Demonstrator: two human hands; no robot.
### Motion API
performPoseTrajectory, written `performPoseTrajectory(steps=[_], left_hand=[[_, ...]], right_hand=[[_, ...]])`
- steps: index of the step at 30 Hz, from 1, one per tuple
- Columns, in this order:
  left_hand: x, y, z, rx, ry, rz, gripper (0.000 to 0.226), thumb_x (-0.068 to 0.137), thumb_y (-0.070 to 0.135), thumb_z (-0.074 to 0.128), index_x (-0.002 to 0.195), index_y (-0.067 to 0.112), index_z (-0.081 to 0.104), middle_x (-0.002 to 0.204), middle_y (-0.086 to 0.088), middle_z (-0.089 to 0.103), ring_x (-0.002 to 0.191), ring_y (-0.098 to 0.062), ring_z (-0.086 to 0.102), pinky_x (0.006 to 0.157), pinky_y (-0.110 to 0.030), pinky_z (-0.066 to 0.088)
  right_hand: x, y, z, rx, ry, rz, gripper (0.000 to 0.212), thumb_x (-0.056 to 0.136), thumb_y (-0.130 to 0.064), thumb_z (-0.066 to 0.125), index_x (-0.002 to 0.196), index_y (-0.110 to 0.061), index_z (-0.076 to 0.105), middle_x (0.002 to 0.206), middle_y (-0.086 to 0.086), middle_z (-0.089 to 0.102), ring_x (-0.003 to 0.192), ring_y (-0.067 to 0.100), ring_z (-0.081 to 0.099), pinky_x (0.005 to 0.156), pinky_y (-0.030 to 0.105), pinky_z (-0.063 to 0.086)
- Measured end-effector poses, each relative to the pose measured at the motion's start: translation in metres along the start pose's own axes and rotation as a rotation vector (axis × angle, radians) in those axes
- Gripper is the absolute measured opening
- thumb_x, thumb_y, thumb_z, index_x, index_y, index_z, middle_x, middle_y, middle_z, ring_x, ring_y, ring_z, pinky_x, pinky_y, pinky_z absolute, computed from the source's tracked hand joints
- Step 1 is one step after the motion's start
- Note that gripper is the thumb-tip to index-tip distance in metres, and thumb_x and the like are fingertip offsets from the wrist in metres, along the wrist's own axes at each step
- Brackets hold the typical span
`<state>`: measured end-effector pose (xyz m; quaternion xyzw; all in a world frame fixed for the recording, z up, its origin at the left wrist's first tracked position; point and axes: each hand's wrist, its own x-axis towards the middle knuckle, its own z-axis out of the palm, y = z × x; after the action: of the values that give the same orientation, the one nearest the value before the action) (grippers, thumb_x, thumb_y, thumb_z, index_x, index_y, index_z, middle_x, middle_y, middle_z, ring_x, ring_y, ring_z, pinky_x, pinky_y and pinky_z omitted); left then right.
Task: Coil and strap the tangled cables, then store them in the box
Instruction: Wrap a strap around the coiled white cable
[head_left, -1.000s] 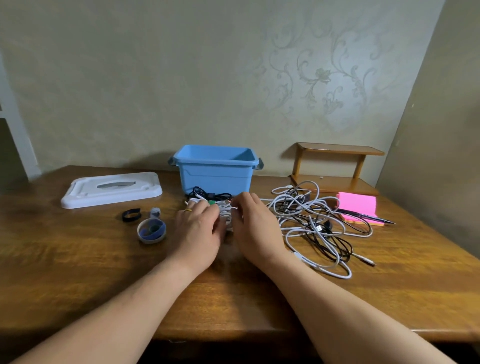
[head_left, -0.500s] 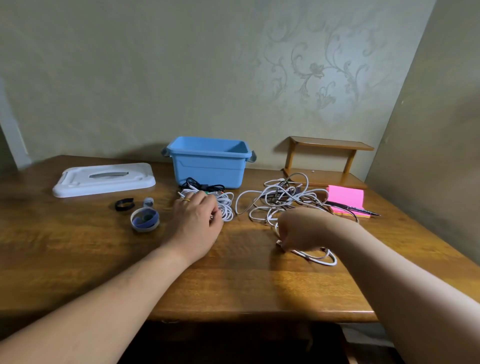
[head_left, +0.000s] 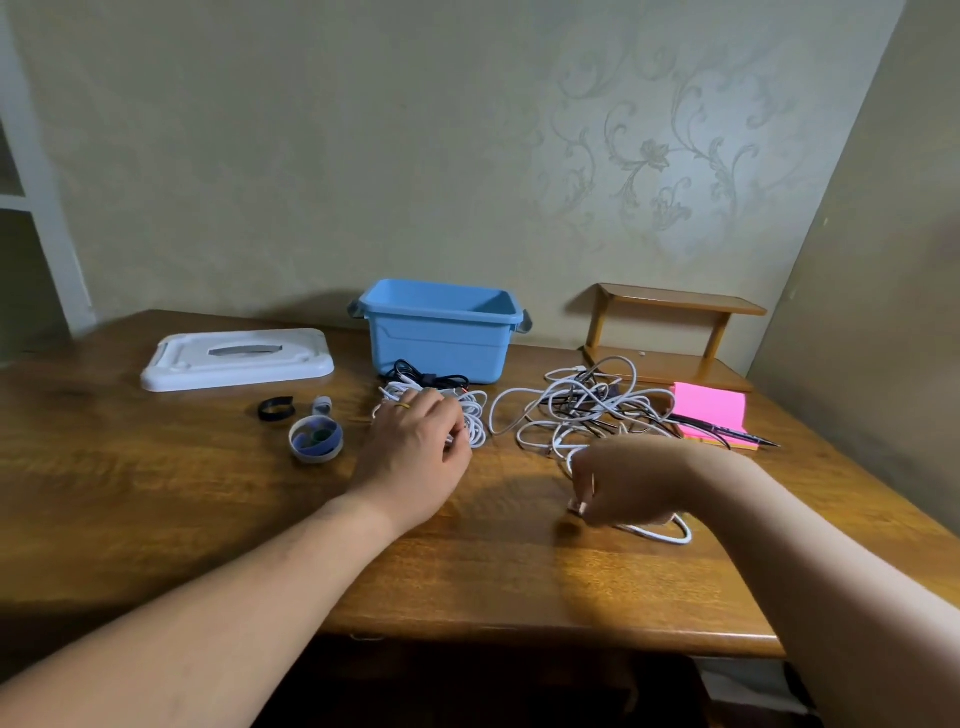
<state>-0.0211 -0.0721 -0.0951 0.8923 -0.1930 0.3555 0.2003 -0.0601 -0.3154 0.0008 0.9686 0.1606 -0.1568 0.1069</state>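
Note:
A tangle of white and black cables (head_left: 582, 410) lies on the wooden table right of centre. My right hand (head_left: 623, 483) sits at its near edge and pinches the end of a white cable (head_left: 660, 535) that loops behind it. My left hand (head_left: 415, 452) rests with curled fingers on a coiled white cable (head_left: 470, 415) in front of the open blue box (head_left: 441, 332). A small black cable (head_left: 421, 376) lies against the box. A roll of strap tape (head_left: 316, 440) and a black strap loop (head_left: 276, 408) lie to the left.
The white box lid (head_left: 236, 358) lies at the back left. A small wooden shelf (head_left: 675, 332) stands at the back right, with pink sticky notes (head_left: 709, 410) and a pen (head_left: 727, 431) in front of it. The table's front edge (head_left: 519, 636) is close to me.
My right hand left the coiled white cable, moved right to the tangle and took hold of a white cable end near the front. My left hand stayed on the coil.

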Motion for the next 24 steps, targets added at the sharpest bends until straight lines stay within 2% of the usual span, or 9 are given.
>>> performPoseTrajectory(steps=[3, 7, 9, 11, 13, 17, 19, 21, 24], left_hand=[[0.001, 0.0, 0.0, -0.001, 0.004, 0.025, 0.008, 0.101, 0.028, 0.06, 0.094, 0.025, 0.059, 0.096, 0.011, 0.056, 0.089, -0.01, 0.053, 0.082, -0.038, 0.055], [0.001, 0.001, 0.0, -0.054, 0.007, 0.022, 0.002, 0.101, 0.028, 0.061, 0.103, 0.028, 0.06, 0.103, 0.012, 0.06, 0.096, -0.009, 0.056, 0.089, -0.039, 0.056], [0.002, 0.0, -0.003, -0.096, -0.026, -0.006, 0.027, 0.101, 0.032, 0.064, 0.128, 0.029, 0.059, 0.125, 0.009, 0.064, 0.115, -0.013, 0.061, 0.104, -0.039, 0.052], [0.003, 0.002, -0.008, -0.113, -0.117, 0.037, 0.061, 0.101, 0.035, 0.067, 0.156, 0.031, 0.041, 0.152, 0.005, 0.055, 0.138, -0.019, 0.053, 0.118, -0.04, 0.04], [0.003, 0.007, -0.016, -0.104, -0.208, 0.085, 0.083, 0.102, 0.037, 0.067, 0.168, 0.033, 0.016, 0.163, 0.002, 0.046, 0.145, -0.02, 0.044, 0.123, -0.039, 0.032], [0.01, 0.0, -0.019, 0.005, -0.188, 0.097, 0.09, 0.108, 0.036, 0.058, 0.17, 0.034, -0.007, 0.148, -0.006, 0.062, 0.123, -0.03, 0.06, 0.108, -0.043, 0.048], [0.014, -0.011, -0.019, 0.052, -0.142, 0.1, 0.082, 0.11, 0.026, 0.055, 0.171, 0.03, 0.001, 0.136, -0.009, 0.07, 0.111, -0.032, 0.064, 0.099, -0.043, 0.051], [0.018, -0.02, -0.025, 0.051, -0.091, 0.039, 0.071, 0.108, 0.015, 0.057, 0.169, 0.028, 0.024, 0.129, -0.01, 0.074, 0.108, -0.034, 0.066, 0.091, -0.043, 0.053], [0.029, -0.037, -0.033, -0.069, 0.006, -0.185, 0.023, 0.113, 0.029, 0.049, 0.131, 0.032, 0.063, 0.106, 0.003, 0.077, 0.097, -0.023, 0.071, 0.078, -0.037, 0.055]], right_hand=[[-0.001, -0.001, 0.004, -0.058, -0.072, -0.019, 0.036, 0.101, -0.035, 0.069, 0.134, -0.021, 0.064, 0.125, 0.0, 0.067, 0.111, 0.018, 0.062, 0.093, 0.032, 0.053], [0.017, -0.01, 0.01, 0.085, 0.256, -0.049, 0.016, 0.105, -0.036, 0.06, 0.111, -0.022, 0.064, 0.1, -0.005, 0.066, 0.084, 0.012, 0.06, 0.076, 0.03, 0.054], [0.029, -0.019, 0.006, 0.269, 0.411, -0.079, 0.014, 0.106, -0.031, 0.059, 0.112, -0.022, 0.067, 0.097, -0.006, 0.069, 0.083, 0.014, 0.066, 0.074, 0.032, 0.058], [0.043, -0.032, 0.0, 0.398, 0.499, -0.137, 0.011, 0.106, -0.027, 0.061, 0.112, -0.023, 0.068, 0.093, -0.009, 0.069, 0.077, 0.01, 0.066, 0.065, 0.029, 0.053], [0.055, -0.044, -0.008, 0.515, 0.542, -0.189, 0.004, 0.101, -0.018, 0.065, 0.105, -0.02, 0.066, 0.083, -0.008, 0.069, 0.066, 0.01, 0.066, 0.058, 0.028, 0.049], [0.065, -0.057, -0.027, 0.709, 0.605, -0.248, 0.012, 0.094, -0.016, 0.073, 0.096, -0.012, 0.062, 0.078, 0.002, 0.072, 0.06, 0.013, 0.069, 0.056, 0.029, 0.053], [0.069, -0.058, -0.037, 0.738, 0.603, -0.26, 0.016, 0.092, -0.018, 0.073, 0.094, -0.007, 0.062, 0.078, 0.006, 0.074, 0.062, 0.015, 0.072, 0.058, 0.033, 0.055], [0.074, -0.058, -0.044, 0.72, 0.573, -0.272, 0.017, 0.095, -0.028, 0.073, 0.095, -0.014, 0.065, 0.082, 0.002, 0.077, 0.066, 0.014, 0.074, 0.064, 0.04, 0.06], [0.082, -0.053, -0.048, 0.612, 0.563, -0.258, 0.016, 0.097, -0.043, 0.07, 0.096, -0.027, 0.068, 0.086, -0.007, 0.078, 0.074, 0.01, 0.074, 0.076, 0.04, 0.061]])
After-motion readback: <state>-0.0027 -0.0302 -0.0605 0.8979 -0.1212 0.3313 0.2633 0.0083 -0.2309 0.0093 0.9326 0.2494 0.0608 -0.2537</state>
